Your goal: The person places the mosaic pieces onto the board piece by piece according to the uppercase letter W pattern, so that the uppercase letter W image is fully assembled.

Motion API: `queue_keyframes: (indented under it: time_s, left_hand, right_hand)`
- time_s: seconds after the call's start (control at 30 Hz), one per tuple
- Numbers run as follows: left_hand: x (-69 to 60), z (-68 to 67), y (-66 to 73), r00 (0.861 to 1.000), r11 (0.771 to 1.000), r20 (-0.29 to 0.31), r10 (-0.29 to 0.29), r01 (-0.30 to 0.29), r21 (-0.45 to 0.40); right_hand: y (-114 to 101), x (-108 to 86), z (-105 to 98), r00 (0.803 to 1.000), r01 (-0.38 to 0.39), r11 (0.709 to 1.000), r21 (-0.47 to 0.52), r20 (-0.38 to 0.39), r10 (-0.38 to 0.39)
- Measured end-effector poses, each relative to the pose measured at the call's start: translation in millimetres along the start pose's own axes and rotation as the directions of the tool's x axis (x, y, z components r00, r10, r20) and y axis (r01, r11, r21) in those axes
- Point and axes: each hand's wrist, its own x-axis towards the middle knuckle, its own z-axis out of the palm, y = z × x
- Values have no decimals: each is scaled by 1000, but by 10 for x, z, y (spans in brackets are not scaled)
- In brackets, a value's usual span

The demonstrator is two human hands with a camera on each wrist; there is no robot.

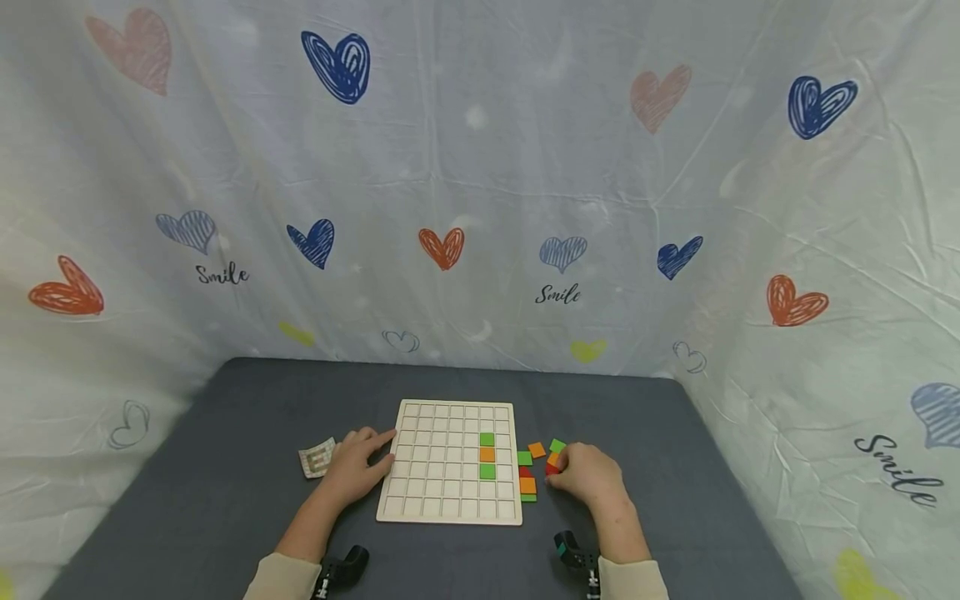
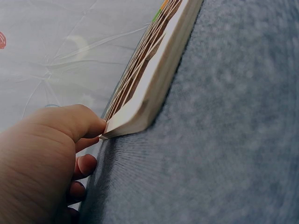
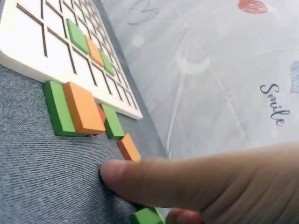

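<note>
A pale board with a square grid (image 1: 438, 522) lies on the dark table, with two green tiles and an orange tile (image 1: 487, 454) in one column. My left hand (image 1: 351, 471) touches its left edge with thumb and index finger; the left wrist view shows the thumb (image 2: 88, 122) at the board's rim (image 2: 152, 105). Right of the board, my right hand (image 1: 592, 477) has thumb and fingers around a red tile (image 1: 552, 469), beside an orange and a green tile (image 1: 557, 445). In the right wrist view the thumb (image 3: 149, 179) largely hides that red tile.
Along the board's right edge lie green, red and orange tiles (image 1: 527, 485), some overlapping. A single orange tile (image 1: 536, 450) lies between them and my right hand. A small patterned paper or packet (image 1: 315, 459) is left of my left hand. A curtain with hearts (image 1: 480, 167) stands behind the table.
</note>
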Motion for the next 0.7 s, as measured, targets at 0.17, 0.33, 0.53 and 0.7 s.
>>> queue_keyframes:
  time_s: [0.17, 0.33, 0.53, 0.7]
  left_hand:
    - [0, -2, 8, 1000, 1000, -2, 2, -2, -5]
    - [6, -6, 14, 1000, 1000, -3, -1, 1, 1]
    - [8, -9, 20, 1000, 1000, 1, -8, 8, 6]
    - [6, -13, 28, 1000, 1000, 7, -13, 13, 10]
  right_hand:
    - [2, 16, 8, 999, -38, 999, -7, -6, 38]
    - [8, 31, 9, 998, -38, 999, 9, -41, 39]
    - [14, 31, -29, 991, 4, 996, 94, -136, 9]
    - [-16, 23, -120, 989, 9, 910, 414, -140, 54]
